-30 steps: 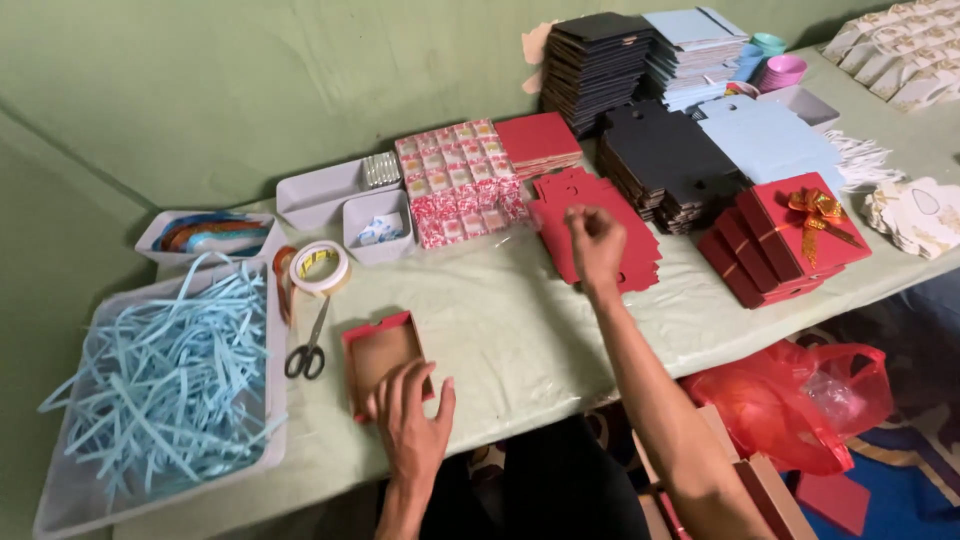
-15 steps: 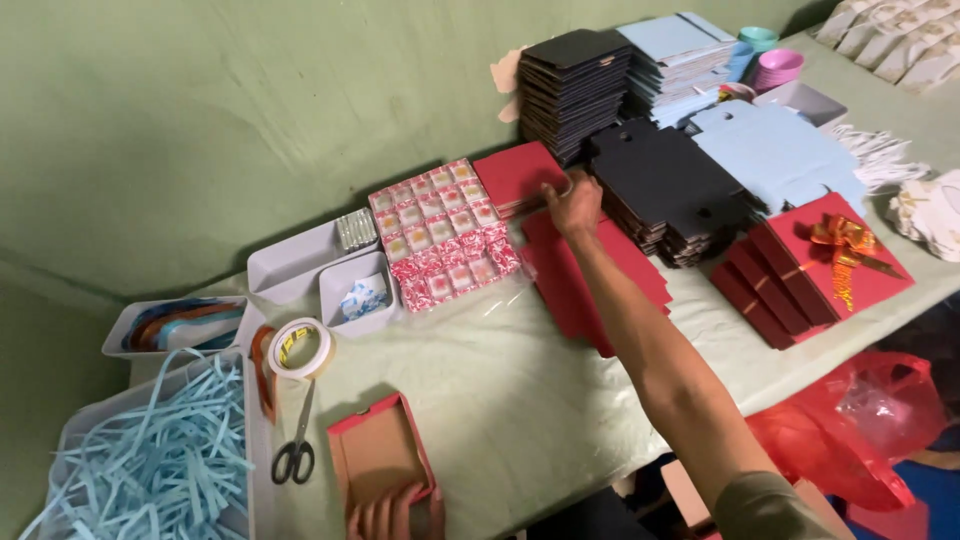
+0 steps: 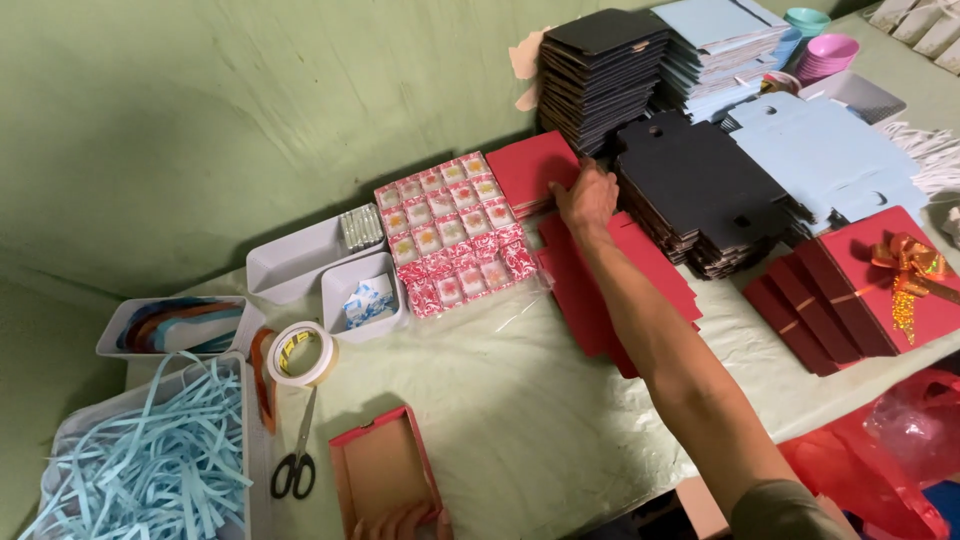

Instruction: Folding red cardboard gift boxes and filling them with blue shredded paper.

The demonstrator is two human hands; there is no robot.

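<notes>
The right hand (image 3: 588, 195) was extended toward the far edge of the counter (image 3: 500, 400), fingers loosely open, resting on the flat red cardboard sheets (image 3: 590, 290) where they met a second red stack (image 3: 530, 170); no grip was visible. The left hand (image 3: 400, 522) lay at the near edge, only its fingertips in view, touching the open shallow red cardboard box (image 3: 385, 470); its closure could not be determined. Black-handled scissors (image 3: 298, 455) and a roll of tape (image 3: 300, 352) lay just beside that box. A tray of small red patterned boxes (image 3: 455, 230) sat near the right hand
</notes>
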